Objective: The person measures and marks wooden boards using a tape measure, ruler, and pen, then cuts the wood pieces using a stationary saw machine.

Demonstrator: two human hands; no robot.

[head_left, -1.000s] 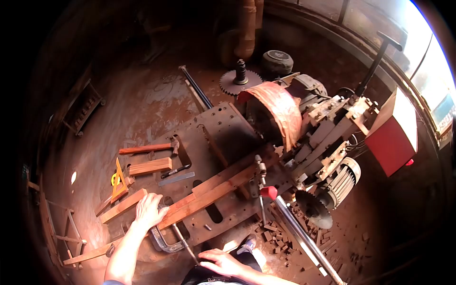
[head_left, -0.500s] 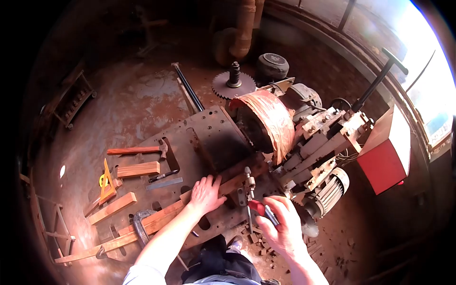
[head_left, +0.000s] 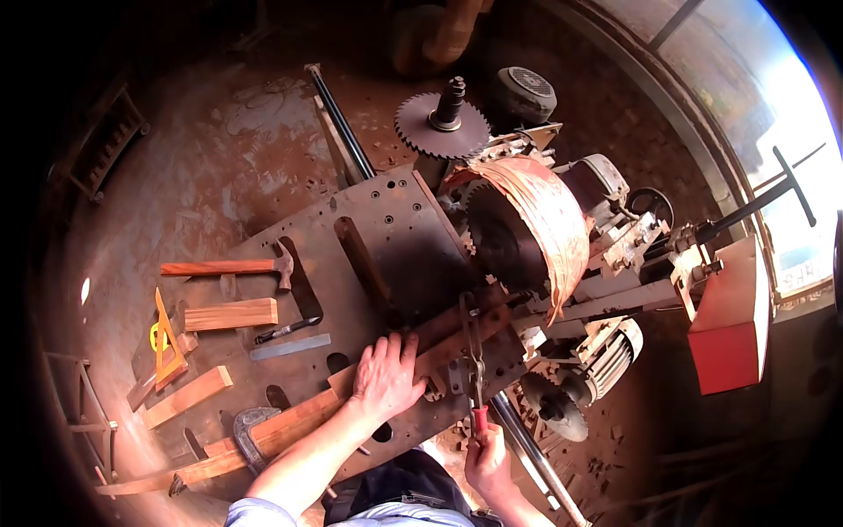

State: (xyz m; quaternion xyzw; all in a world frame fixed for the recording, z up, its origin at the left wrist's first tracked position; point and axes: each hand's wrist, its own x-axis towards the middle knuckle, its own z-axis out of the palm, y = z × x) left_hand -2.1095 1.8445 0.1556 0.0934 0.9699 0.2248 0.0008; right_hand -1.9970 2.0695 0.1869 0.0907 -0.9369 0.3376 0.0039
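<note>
My left hand (head_left: 385, 379) lies on a long wooden strip (head_left: 299, 420) on the metal machine table, fingers stretched out and pressed against the wood. My right hand (head_left: 489, 458) is closed round the red handle of a toggle clamp (head_left: 476, 356) near the table's front right edge. The clamp's metal arms reach away from me over the wood. A black C-clamp (head_left: 249, 439) sits over the strip to the left of my forearm. Beyond the toggle clamp, a circular saw blade (head_left: 500, 237) stands partly behind a torn, reddish-brown cover (head_left: 549, 220).
On the table (head_left: 303, 230) lie a hammer (head_left: 224, 267), wood blocks (head_left: 230, 314), a yellow set square (head_left: 167, 351), a marker (head_left: 288, 330) and a metal strip (head_left: 290, 347). Another toothed blade (head_left: 442, 127) lies flat behind. A motor (head_left: 606, 358) and a red-and-white box (head_left: 733, 334) stand right.
My right hand has moved down and slightly left, and the clamp's handle now points toward me with its arms extended away. The view has shifted; my left hand stays on the wood.
</note>
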